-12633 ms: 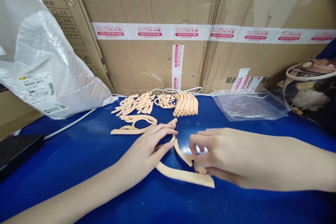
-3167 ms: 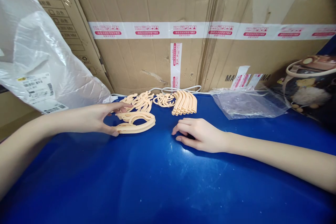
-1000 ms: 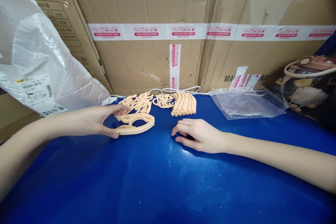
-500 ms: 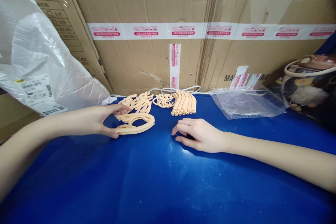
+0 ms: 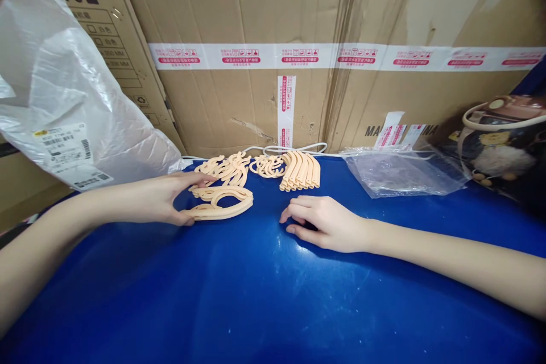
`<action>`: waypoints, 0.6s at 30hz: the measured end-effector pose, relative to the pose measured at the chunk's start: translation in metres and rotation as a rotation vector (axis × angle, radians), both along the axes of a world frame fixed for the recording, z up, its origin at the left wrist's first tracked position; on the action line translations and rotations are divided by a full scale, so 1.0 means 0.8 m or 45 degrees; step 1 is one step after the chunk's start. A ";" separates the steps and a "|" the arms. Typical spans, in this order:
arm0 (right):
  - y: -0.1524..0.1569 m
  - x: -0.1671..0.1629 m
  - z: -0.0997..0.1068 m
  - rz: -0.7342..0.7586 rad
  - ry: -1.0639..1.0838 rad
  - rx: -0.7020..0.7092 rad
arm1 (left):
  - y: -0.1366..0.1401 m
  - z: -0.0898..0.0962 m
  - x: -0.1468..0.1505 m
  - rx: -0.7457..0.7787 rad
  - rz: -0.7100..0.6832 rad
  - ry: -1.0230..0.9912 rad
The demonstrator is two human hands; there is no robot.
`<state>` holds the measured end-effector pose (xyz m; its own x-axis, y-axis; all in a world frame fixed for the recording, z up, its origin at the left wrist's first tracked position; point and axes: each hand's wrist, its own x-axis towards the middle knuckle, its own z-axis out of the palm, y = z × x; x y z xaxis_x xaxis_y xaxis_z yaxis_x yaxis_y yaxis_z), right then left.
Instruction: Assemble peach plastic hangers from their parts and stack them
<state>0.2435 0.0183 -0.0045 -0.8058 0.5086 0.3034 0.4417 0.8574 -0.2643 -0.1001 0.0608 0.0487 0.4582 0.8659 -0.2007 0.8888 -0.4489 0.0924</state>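
My left hand [image 5: 160, 200] is at the left end of a small stack of beige folding hangers [image 5: 230, 211], folded into a loop shape. Its thumb lies at the near side and its fingers at the far side, around the stack's end. Behind it are loose beige curved pieces [image 5: 232, 168], a cluster of small hook-shaped pieces [image 5: 268, 166] and a neat row of curved tubes [image 5: 301, 170]. My right hand [image 5: 322, 223] rests on the blue table [image 5: 273, 296], fingers loosely bent and apart from the thumb, holding nothing, just in front of the tubes.
Large cardboard boxes [image 5: 239, 102] stand along the back. A white plastic mailing bag [image 5: 85, 96] leans at the left. A clear plastic bag [image 5: 405, 173] lies back right, beside a dark patterned bag [image 5: 503, 148]. A white cable [image 5: 315, 148] runs along the back edge.
The view has tilted up slightly, so everything sits a little lower. The left thumb has shifted slightly at the hangers' end; the right hand stays in place.
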 end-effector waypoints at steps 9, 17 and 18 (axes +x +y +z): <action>0.000 0.000 -0.001 0.004 0.006 0.003 | -0.002 -0.003 -0.007 0.037 -0.025 0.077; 0.000 -0.001 -0.001 0.003 0.015 0.002 | -0.002 0.001 -0.013 -0.016 0.007 0.079; 0.000 -0.001 -0.001 0.002 0.015 0.000 | -0.002 0.002 -0.013 -0.029 0.018 0.069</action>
<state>0.2428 0.0179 -0.0050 -0.8029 0.5075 0.3129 0.4372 0.8580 -0.2696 -0.1104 0.0590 0.0505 0.4342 0.8669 -0.2448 0.8989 -0.4349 0.0542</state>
